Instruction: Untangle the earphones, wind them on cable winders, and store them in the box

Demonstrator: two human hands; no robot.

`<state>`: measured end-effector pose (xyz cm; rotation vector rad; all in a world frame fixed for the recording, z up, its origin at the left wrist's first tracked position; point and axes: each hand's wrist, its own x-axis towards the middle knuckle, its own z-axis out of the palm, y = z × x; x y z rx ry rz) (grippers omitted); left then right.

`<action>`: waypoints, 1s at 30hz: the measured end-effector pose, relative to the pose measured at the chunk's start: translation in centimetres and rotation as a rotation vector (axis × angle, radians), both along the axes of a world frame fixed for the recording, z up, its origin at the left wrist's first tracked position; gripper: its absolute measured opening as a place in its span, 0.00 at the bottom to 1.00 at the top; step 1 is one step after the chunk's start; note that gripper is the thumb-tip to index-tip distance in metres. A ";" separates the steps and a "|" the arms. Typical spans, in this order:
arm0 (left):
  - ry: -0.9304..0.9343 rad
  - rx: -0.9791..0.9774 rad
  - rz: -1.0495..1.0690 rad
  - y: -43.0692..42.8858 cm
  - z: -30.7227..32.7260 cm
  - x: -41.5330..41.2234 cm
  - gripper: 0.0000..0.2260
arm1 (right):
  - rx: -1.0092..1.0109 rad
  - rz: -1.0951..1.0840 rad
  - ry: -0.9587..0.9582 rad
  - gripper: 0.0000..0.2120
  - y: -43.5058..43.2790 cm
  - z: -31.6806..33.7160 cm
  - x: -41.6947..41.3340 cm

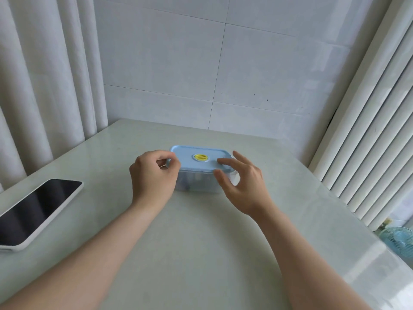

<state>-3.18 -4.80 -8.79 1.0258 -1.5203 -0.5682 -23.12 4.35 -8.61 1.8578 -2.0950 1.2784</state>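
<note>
A clear plastic box (pixel 196 182) with a light blue lid (pixel 187 156) and a yellow round valve (pixel 200 157) stands on the table's middle. My left hand (pixel 154 175) is at the box's left end, its curled fingers and thumb pinching the lid's blue side latch (pixel 168 163). At the right end, my right hand (pixel 243 182) is spread, with the index fingertip on top of the lid and the thumb against the lid's front edge. Something dark shows dimly through the box wall. No earphones or winders are visible outside the box.
A phone (pixel 38 209) in a white case lies screen-up at the left edge of the pale table (pixel 201 242). Curtains hang on the left, a tiled wall stands behind, and white vertical slats rise on the right. A small blue fan (pixel 400 239) sits low at the right.
</note>
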 end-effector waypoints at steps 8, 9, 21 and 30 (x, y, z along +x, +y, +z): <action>-0.077 -0.086 -0.036 0.2 -0.5 -0.5 0.04 | 0.039 -0.015 0.035 0.24 -0.1 -0.3 -0.4; -0.086 -0.058 -0.034 0.2 -0.5 -0.5 0.04 | 0.024 -0.025 0.037 0.23 -0.1 -0.3 -0.5; -0.233 -0.090 -0.057 -0.6 -1.6 -0.6 0.12 | -0.083 -0.199 -0.158 0.11 -0.9 0.0 0.9; -0.284 -0.032 -0.111 -1.1 -2.0 -0.9 0.16 | 0.265 -0.251 0.236 0.25 -1.5 -0.5 3.0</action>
